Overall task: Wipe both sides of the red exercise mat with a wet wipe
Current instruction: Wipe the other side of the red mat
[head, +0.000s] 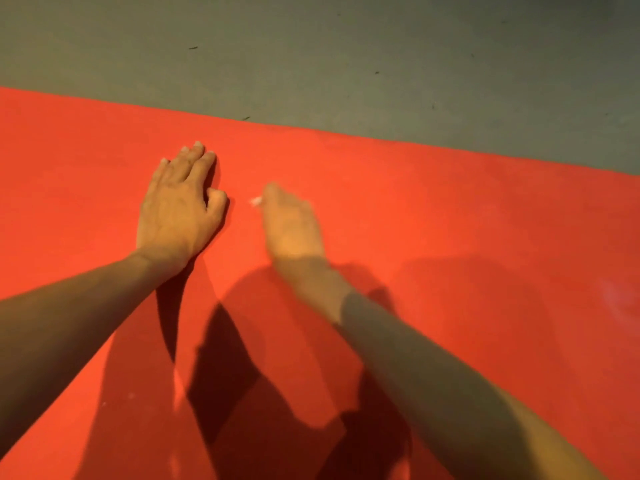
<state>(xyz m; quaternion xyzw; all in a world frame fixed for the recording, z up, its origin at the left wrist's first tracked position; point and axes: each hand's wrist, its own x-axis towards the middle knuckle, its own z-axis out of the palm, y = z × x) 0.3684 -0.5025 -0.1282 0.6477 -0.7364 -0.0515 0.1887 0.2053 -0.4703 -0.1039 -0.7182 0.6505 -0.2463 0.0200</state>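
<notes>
The red exercise mat (433, 209) lies flat and fills most of the view. My left hand (180, 206) rests palm down on it with its fingers straight, left of centre. My right hand (292, 223) is just to its right, blurred, pressing down on the mat. A small bit of the white wet wipe (256, 201) sticks out at the hand's left edge; the rest of the wipe is hidden under the hand. Whether the fingers curl round the wipe does not show.
Grey floor (346, 64) runs along the mat's far edge, with a few small dark specks on it. Shadows of both arms fall across the near part of the mat.
</notes>
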